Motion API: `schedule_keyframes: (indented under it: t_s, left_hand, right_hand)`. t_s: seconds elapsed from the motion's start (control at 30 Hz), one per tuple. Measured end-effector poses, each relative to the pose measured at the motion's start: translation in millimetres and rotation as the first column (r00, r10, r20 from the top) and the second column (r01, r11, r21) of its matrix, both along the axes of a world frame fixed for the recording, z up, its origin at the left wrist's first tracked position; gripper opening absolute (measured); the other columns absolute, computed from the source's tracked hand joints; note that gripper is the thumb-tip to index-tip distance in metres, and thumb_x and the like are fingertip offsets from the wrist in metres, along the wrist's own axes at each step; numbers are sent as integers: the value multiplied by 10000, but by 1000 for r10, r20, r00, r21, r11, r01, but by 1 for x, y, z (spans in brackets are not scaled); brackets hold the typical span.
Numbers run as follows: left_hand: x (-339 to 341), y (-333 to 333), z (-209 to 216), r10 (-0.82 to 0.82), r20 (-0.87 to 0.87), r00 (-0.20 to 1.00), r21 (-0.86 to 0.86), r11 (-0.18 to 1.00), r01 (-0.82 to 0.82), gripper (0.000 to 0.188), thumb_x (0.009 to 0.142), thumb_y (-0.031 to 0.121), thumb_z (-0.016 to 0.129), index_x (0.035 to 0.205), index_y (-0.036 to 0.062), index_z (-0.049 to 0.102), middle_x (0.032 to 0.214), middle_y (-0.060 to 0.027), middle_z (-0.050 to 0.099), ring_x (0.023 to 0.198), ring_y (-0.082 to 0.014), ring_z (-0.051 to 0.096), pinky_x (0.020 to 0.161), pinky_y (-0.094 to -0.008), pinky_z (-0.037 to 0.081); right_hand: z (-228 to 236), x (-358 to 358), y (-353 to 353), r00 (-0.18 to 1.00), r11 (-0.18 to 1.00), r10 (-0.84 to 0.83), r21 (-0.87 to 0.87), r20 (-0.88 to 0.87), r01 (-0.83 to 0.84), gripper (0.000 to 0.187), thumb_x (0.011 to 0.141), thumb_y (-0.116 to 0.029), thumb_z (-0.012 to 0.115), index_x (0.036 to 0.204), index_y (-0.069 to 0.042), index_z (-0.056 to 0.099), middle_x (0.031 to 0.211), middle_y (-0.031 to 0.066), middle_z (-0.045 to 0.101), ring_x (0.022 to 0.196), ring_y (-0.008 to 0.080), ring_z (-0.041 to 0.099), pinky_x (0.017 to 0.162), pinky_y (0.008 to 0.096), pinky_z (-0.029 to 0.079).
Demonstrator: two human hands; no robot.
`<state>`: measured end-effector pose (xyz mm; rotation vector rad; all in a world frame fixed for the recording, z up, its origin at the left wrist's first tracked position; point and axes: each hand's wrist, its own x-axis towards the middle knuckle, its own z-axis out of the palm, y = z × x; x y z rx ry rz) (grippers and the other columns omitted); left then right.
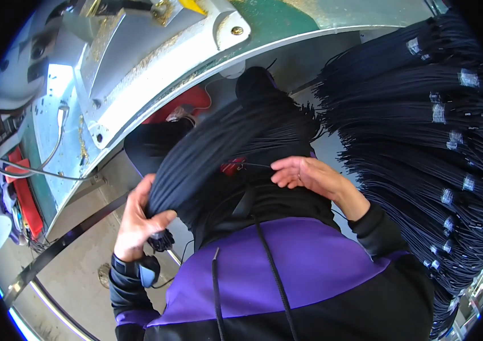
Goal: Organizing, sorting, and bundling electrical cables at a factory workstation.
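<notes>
A thick bundle of thin black cables (196, 153) arches across my lap, its far end fanned out over my knees. My left hand (139, 219) is wrapped round the near left end of this bundle, thumb on the close side. Below that hand hangs a dark clump of cable ends (162, 241). On the other side, my right hand (310, 177) is over my right thigh, fingertips together at the end of a single thin black cable (257, 165). This strand runs left toward a small red patch (232, 166) on my lap.
Several big bundles of black cables (389, 113), tied with clear bands, are piled along the right. A green-topped workbench (287, 17) with a white machine base (156, 62) curves across the upper left. A metal bar (65, 241) and a grey cord (59, 136) lie at left.
</notes>
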<state>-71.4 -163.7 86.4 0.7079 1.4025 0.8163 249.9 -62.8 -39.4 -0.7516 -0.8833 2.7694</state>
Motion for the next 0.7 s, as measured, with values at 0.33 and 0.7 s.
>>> schedule_keyframes:
  t_s: [0.33,0.7]
  left_hand:
    - [18,-20,-25,-524,-214,824,174,810,560,634,693,126,684,1238,5,383,1167,-140,463,1105,-262,436,944,-336,336]
    - [-98,-142,-97,-459,-886,-68,-319,496,807,724,583,390,683,1157,21,442,1201,-119,437,1203,-267,339,979,-538,206]
  right_hand:
    - [-2,-75,16,784,668,-617,-568,-64,480,620,816,-514,469,1191,-23,422,1086,126,541,1018,234,515,871,349,402]
    - [59,-41,5,665,852,-503,-190,-552,487,702,734,-608,508,1165,-58,442,1050,133,546,1019,299,511,925,475,363]
